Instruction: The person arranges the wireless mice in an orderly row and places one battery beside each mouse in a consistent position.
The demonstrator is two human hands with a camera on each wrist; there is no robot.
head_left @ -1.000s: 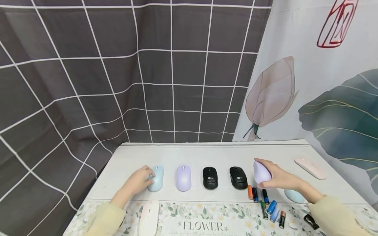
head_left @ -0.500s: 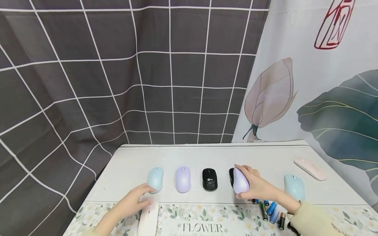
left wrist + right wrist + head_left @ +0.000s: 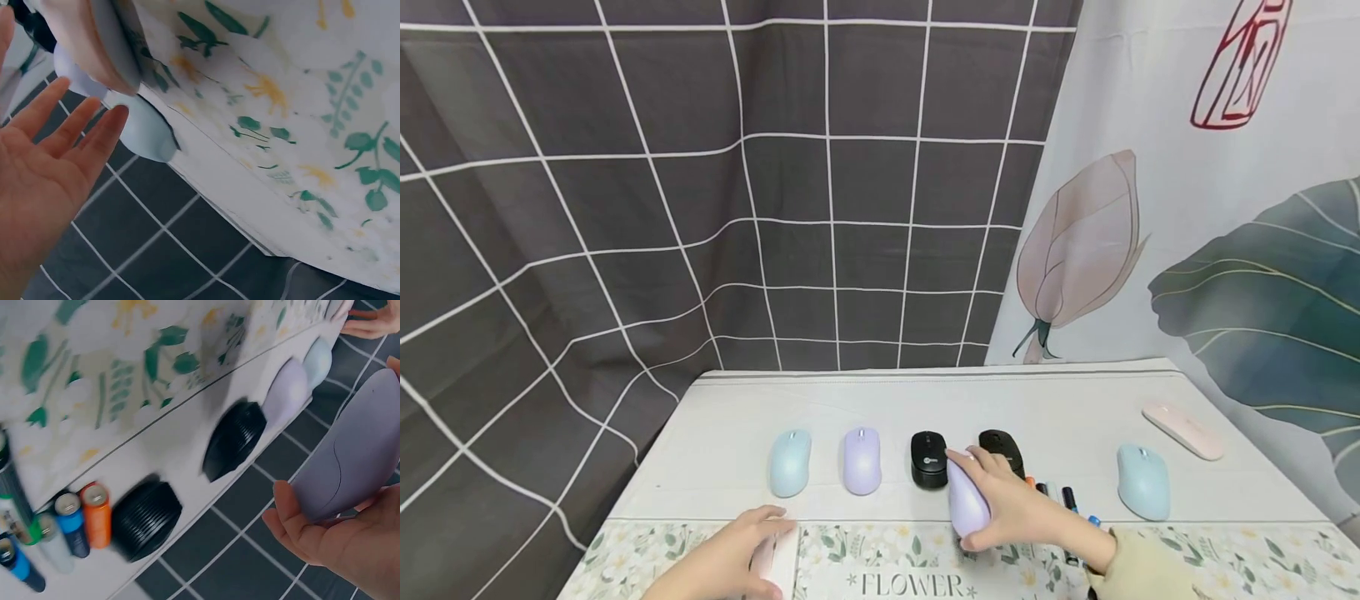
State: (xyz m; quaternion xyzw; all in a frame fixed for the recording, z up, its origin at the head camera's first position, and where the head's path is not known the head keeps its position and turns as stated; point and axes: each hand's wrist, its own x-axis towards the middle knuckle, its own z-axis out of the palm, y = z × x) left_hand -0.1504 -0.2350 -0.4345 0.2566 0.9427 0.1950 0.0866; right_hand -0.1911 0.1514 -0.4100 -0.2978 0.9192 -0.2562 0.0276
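Observation:
My right hand [image 3: 1011,508] grips a light purple mouse [image 3: 967,500], held tilted just right of and in front of a black mouse [image 3: 929,460]. Its smooth side with a thin seam faces the right wrist camera, where the lilac mouse [image 3: 353,447] sits between thumb and fingers. My left hand [image 3: 726,554] is at a pale pinkish-white mouse [image 3: 785,557] near the front edge. In the left wrist view its fingers [image 3: 94,134] are extended beside that pale mouse [image 3: 94,44]; whether they touch it I cannot tell. Behind lie a light blue mouse [image 3: 790,463] and another purple mouse [image 3: 862,461].
A second black mouse [image 3: 1002,450] is partly behind my right hand. Several batteries [image 3: 95,515] lie beside it, mostly covered by the forearm in the head view. Farther right are another blue mouse [image 3: 1143,482] and a pink mouse [image 3: 1182,429]. A flowered mat [image 3: 842,546] covers the front.
My right hand has carried the purple mouse leftward and nearer, past the right black mouse. My left hand has left the blue mouse and moved down to the pale one.

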